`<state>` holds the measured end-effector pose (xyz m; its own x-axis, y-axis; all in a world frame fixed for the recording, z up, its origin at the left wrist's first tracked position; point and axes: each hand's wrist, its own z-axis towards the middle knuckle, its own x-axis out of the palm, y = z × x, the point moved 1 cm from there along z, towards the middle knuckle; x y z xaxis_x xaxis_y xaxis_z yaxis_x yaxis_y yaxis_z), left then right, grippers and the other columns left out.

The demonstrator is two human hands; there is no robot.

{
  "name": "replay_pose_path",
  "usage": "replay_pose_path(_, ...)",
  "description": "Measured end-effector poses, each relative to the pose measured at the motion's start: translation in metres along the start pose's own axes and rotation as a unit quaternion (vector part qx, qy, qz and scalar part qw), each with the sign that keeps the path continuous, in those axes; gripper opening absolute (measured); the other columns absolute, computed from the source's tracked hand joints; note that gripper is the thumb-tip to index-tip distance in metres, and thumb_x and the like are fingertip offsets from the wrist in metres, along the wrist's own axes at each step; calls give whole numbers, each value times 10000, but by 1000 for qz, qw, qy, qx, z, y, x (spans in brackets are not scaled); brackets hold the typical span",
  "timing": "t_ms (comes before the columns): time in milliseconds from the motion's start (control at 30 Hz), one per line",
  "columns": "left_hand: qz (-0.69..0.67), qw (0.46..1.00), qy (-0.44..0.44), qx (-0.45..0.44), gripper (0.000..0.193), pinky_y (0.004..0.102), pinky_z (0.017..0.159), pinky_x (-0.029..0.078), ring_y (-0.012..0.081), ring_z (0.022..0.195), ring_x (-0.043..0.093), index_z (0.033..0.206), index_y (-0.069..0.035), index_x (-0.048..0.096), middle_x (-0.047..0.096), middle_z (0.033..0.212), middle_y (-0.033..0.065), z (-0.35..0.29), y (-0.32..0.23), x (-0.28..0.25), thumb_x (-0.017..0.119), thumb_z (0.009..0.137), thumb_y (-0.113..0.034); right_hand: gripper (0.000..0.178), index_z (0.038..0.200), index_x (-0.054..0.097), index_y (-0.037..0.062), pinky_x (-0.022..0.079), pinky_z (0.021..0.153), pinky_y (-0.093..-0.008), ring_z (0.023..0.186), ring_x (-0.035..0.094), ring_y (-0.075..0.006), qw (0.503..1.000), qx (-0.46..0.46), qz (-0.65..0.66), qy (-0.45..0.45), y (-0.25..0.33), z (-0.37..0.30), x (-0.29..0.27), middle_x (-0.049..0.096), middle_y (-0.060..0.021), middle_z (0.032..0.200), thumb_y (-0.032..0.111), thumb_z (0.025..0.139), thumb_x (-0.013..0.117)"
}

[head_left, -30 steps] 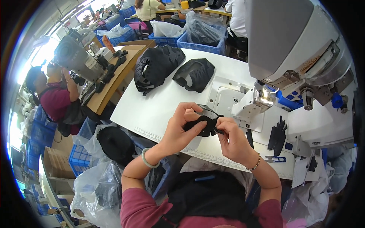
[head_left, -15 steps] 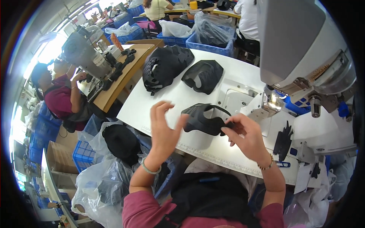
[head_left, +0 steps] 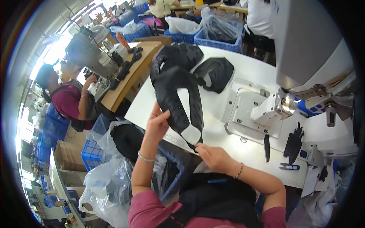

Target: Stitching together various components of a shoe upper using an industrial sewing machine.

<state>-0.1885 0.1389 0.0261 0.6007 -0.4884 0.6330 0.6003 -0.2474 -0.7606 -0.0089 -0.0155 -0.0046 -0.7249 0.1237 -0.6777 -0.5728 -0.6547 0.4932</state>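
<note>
A black shoe upper point(head_left: 173, 98) with a long slot-like opening is raised in front of me, tilted over the near edge of the white table point(head_left: 213, 121). My left hand point(head_left: 156, 121) grips its left side, thumb on the top face. Its narrow near end is pinched between the fingers of my right hand point(head_left: 213, 156). Beyond it lies a heap of black uppers point(head_left: 182, 54), partly covered by the held one. Another single upper point(head_left: 219, 74) rests to the right of that heap.
A sewing machine point(head_left: 304, 57) fills the right side, its plate point(head_left: 243, 102) set in the table. Black strips point(head_left: 293, 146), a single strip point(head_left: 267, 148) and blue thread snips point(head_left: 291, 167) lie beside it. A plastic-bagged bin stands left; a co-worker point(head_left: 68, 98) sits at another machine.
The upper has been lifted off the table and moved left, its opening now facing me. My left hand, empty and apart before, has closed on its side. My right hand moved left and nearer.
</note>
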Motion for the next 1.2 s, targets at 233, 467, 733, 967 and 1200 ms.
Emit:
replay_pose_path(233,18,992,77,95,554,343,611,458,224,676,578,1311,-77,384,599,853,105,-4,-15,16,551,792,20,235,969,568,-23,528,719,-278,814,622,-207,984,-120,-120,-61,-5,7,-17,549,-150,1017,30,743,604)
replay_pose_path(467,27,989,94,112,495,344,578,410,202,636,538,1262,-60,423,570,782,104,-7,-19,14,554,791,14,187,912,580,-14,527,702,-255,792,614,-185,977,-135,-141,-83,-5,8,-10,542,-137,999,35,735,614)
replay_pose_path(733,34,988,-55,137,347,305,619,345,167,636,422,1060,-43,498,446,719,64,37,-37,-37,464,717,-84,530,1274,439,6,534,656,-311,851,634,-267,997,-70,0,-12,-7,-3,-10,525,-204,1206,35,758,556)
replay_pose_path(967,190,977,-93,29,468,300,898,407,185,975,533,1155,-46,505,566,1062,47,127,-46,-135,435,693,-70,398,1141,539,21,521,557,-292,701,628,-226,996,-69,-56,3,-8,-12,-24,578,-149,1125,29,743,551)
replay_pose_path(1200,367,867,-298,157,374,309,836,414,195,921,535,1089,-16,541,575,983,64,180,-55,-122,562,715,-26,257,1012,600,55,512,518,-294,632,620,-204,994,-34,-104,-10,-19,-19,-39,618,-101,1033,16,761,563)
